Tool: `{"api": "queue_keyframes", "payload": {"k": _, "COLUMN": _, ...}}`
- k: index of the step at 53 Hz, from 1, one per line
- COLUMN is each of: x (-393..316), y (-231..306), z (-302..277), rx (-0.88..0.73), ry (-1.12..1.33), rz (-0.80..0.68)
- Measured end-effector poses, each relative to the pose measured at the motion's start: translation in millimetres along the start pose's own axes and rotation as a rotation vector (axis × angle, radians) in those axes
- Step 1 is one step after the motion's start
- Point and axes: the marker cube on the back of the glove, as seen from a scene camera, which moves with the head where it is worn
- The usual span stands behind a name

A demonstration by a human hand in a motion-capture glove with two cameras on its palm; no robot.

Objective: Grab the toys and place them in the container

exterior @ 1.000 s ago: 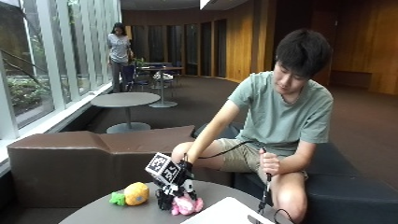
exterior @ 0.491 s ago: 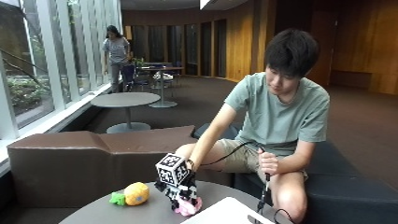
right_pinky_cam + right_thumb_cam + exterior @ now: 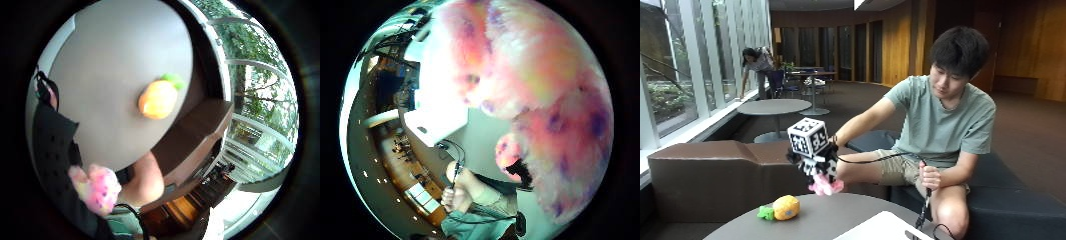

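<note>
My gloved right hand (image 3: 817, 162) is raised above the round grey table (image 3: 833, 215) and grips a pink fluffy toy (image 3: 825, 186) that hangs below the fingers. The same pink toy (image 3: 545, 95) fills much of the thumb side palm view and shows beside the black glove (image 3: 55, 150) as a pink tuft (image 3: 97, 187). An orange toy with a green tuft (image 3: 781, 208) lies on the table under and left of the hand, also seen as the orange toy (image 3: 159, 98). The white container (image 3: 883, 229) sits at the table's front right edge, its white wall (image 3: 437, 122) in the palm view.
A brown bench (image 3: 713, 172) runs behind the table along the windows. The person's bare left hand (image 3: 928, 176) holds a cable by the knee. Other round tables (image 3: 773, 106) stand further back.
The hand has lifted the pink toy off the table and risen, shifting slightly right. The orange toy has stayed where it lay.
</note>
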Motion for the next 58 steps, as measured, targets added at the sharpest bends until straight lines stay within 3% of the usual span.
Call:
{"api": "queue_keyframes", "payload": {"k": 13, "x": -56.9, "y": 6.9, "z": -177.4, "rx": 0.221, "ry": 0.07, "rz": -0.015}}
{"api": "queue_keyframes", "payload": {"k": 22, "x": -135.5, "y": -0.3, "z": -228.4, "rx": 0.312, "ry": 0.104, "rz": -0.094}}
{"api": "queue_keyframes", "payload": {"k": 31, "x": -210.5, "y": -14.3, "z": -231.5, "rx": 0.309, "ry": 0.105, "rz": -0.189}}
{"api": "queue_keyframes", "payload": {"k": 41, "x": -268.7, "y": -37.6, "z": -211.5, "rx": 0.328, "ry": 0.073, "rz": -0.183}}
{"api": "queue_keyframes", "payload": {"k": 48, "x": -284.0, "y": -56.4, "z": -170.8, "rx": 0.141, "ry": 0.136, "rz": -0.096}}
{"api": "queue_keyframes", "payload": {"k": 53, "x": -282.9, "y": -61.2, "z": -145.7, "rx": -0.038, "ry": 0.141, "rz": -0.119}}
{"api": "queue_keyframes", "payload": {"k": 58, "x": -273.0, "y": -61.0, "z": -142.0, "rx": -0.021, "ry": 0.112, "rz": -0.126}}
